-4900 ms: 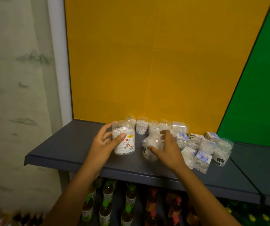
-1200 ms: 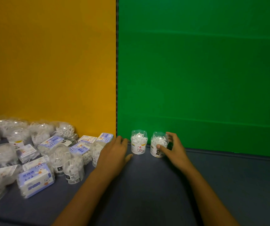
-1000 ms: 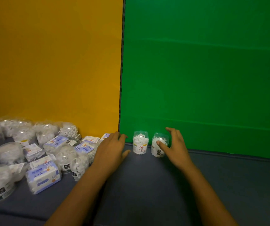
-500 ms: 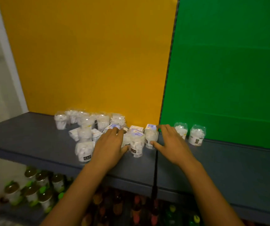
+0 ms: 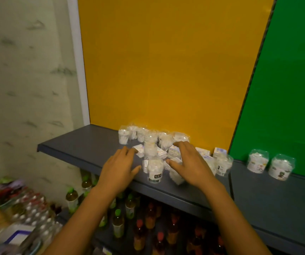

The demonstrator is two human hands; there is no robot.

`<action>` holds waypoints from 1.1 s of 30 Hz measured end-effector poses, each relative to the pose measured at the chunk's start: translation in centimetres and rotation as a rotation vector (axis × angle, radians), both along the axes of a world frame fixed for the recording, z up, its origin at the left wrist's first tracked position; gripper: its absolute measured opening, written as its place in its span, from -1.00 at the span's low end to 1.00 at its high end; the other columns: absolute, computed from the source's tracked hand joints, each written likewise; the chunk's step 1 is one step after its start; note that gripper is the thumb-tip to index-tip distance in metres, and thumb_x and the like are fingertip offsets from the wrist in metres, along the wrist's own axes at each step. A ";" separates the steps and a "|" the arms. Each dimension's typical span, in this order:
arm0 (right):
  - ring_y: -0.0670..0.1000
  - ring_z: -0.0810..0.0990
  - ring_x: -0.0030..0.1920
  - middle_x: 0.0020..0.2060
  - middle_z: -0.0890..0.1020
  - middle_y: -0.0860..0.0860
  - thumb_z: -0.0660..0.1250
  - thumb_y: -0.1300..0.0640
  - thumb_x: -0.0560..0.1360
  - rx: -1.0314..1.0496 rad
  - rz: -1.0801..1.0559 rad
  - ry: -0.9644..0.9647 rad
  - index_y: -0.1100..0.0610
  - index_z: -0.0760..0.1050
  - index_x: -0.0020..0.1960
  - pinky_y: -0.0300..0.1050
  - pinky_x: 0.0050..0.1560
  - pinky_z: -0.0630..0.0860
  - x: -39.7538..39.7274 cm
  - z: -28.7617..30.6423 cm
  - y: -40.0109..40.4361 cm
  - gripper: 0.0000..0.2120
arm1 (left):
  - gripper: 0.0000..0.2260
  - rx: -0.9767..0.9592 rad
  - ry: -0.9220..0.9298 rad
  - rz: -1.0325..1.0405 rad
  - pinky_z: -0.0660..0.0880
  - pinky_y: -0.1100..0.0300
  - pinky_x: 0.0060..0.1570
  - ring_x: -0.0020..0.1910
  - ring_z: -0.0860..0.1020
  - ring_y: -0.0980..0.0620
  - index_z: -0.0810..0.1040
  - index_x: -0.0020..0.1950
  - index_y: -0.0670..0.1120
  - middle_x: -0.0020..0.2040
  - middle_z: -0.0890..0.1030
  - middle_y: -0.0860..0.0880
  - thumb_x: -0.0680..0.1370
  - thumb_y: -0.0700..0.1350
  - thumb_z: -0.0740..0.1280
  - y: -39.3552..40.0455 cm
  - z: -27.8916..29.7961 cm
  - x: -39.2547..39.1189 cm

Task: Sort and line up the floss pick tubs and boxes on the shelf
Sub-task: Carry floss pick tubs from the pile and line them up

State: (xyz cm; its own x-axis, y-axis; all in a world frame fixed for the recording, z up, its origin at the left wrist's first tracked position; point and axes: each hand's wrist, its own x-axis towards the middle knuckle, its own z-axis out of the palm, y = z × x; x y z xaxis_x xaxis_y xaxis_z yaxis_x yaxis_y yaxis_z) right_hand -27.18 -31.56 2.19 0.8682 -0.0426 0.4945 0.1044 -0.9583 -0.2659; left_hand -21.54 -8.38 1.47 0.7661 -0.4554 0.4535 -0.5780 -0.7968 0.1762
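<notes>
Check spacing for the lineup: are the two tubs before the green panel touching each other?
Apart. The head view shows a strip of green panel between the left tub and the right tub.

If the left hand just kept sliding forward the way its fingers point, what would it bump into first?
Most likely the small flat box lying just past the left hand's fingertips, at the near edge of the jumbled pile. The clear tub stands right beside it; depth is hard to judge.

Left hand (image 5: 119,167): bare, no ring or glove.
Right hand (image 5: 190,165): bare, no ring or glove.
Forearms: bare to the frame edge; no sleeve, watch or band visible.
</notes>
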 end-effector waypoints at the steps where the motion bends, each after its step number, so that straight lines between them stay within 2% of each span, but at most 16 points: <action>1: 0.05 0.37 0.33 0.35 0.39 -0.01 0.27 -0.21 0.53 -0.001 0.009 0.000 0.00 0.26 0.40 -0.04 0.24 0.39 0.9 0.1 0.4 -0.47 | -0.56 -0.009 0.006 0.008 0.46 0.05 0.12 0.26 0.41 -0.06 0.30 0.42 0.02 0.31 0.42 -0.03 0.58 0.12 0.25 0.5 0.0 0.6; 7: 0.02 0.40 0.31 0.35 0.40 -0.03 0.27 -0.21 0.53 0.019 0.039 -0.030 -0.01 0.28 0.39 -0.05 0.23 0.40 7.2 1.0 1.8 -0.48 | -0.56 -0.046 0.016 0.045 0.47 0.05 0.16 0.27 0.41 -0.05 0.30 0.42 0.02 0.32 0.40 -0.02 0.58 0.10 0.25 2.0 -0.2 5.9; 18: 0.03 0.39 0.33 0.34 0.41 -0.02 0.29 -0.16 0.54 0.001 0.096 -0.019 0.03 0.29 0.38 -0.05 0.23 0.39 21.0 1.4 2.8 -0.50 | -0.55 -0.084 0.008 0.097 0.46 0.07 0.09 0.27 0.43 -0.05 0.30 0.43 0.01 0.32 0.41 -0.04 0.58 0.07 0.27 3.2 0.5 18.8; 28: 0.04 0.40 0.32 0.33 0.42 0.00 0.31 -0.13 0.53 -0.035 0.017 0.063 0.04 0.31 0.37 -0.05 0.24 0.41 26.2 1.3 3.9 -0.51 | -0.52 -0.182 0.117 -0.036 0.45 0.05 0.13 0.31 0.42 -0.06 0.27 0.44 0.01 0.37 0.35 -0.04 0.56 0.05 0.31 3.2 -1.7 27.5; 33: 0.05 0.39 0.33 0.33 0.41 0.02 0.31 -0.13 0.53 -0.054 -0.088 0.120 0.06 0.30 0.38 -0.04 0.26 0.40 26.5 2.0 3.8 -0.49 | -0.42 -0.207 0.228 -0.152 0.46 -0.03 0.18 0.31 0.42 -0.10 0.21 0.46 0.01 0.40 0.29 -0.06 0.52 0.05 0.38 2.1 -2.3 32.0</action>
State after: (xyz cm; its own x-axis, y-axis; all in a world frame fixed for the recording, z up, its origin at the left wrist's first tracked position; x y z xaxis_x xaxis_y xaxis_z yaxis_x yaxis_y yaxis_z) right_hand -0.72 -27.75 4.20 0.9153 -0.0974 0.3907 -0.0104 -0.9757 -0.2189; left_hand 10.48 -6.26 -0.81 0.7888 -0.4882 0.3735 -0.6145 -0.6383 0.4636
